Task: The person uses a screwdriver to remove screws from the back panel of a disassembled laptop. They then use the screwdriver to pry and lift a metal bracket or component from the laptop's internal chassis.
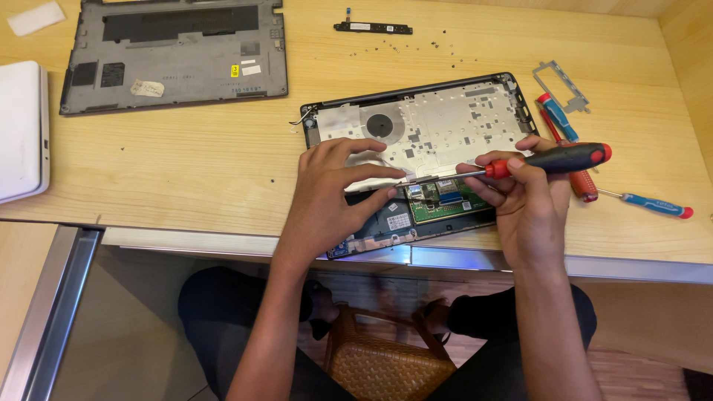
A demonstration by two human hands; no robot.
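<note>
Head view: hands (338, 189) apparently steady screwdriver (549, 160) over laptop (445, 119).

Left hand (334, 189) lies flat, fingers spread forward; right hand (523, 197) is curled in a grip, thumb on top.

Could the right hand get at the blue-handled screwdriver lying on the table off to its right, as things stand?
Probably not at once: the right hand is closed on a red-and-black screwdriver. The blue-handled screwdriver lies on bare table with nothing between them.
</note>
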